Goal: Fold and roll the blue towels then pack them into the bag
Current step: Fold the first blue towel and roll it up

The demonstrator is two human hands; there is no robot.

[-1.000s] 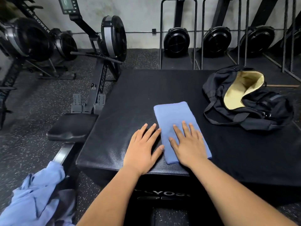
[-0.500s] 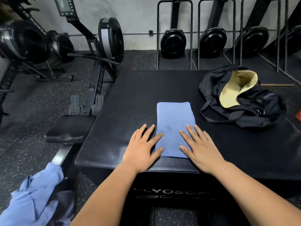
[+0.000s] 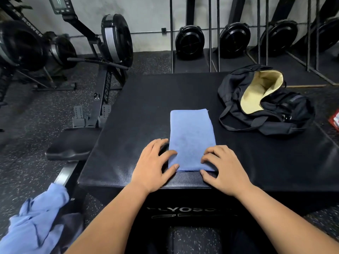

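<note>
A blue towel (image 3: 191, 136), folded into a long narrow strip, lies flat on the black padded box (image 3: 143, 110) and points away from me. My left hand (image 3: 155, 165) has its fingers curled at the towel's near left corner, with the thumb on the near edge. My right hand (image 3: 222, 169) curls its fingers onto the near right corner, thumb at the hem. At the back right of the box lies a black bag (image 3: 286, 114), open, with its pale yellow lining showing.
More blue towels (image 3: 36, 222) lie heaped at the lower left beside the box. A rowing machine (image 3: 110, 57) and its seat (image 3: 71, 145) stand to the left. Upright rowers line the far wall. A red object (image 3: 334, 120) shows at the right edge.
Both hands lay flat with straight fingers on the towel's near part. They have drawn back to its near corners and their fingers have curled.
</note>
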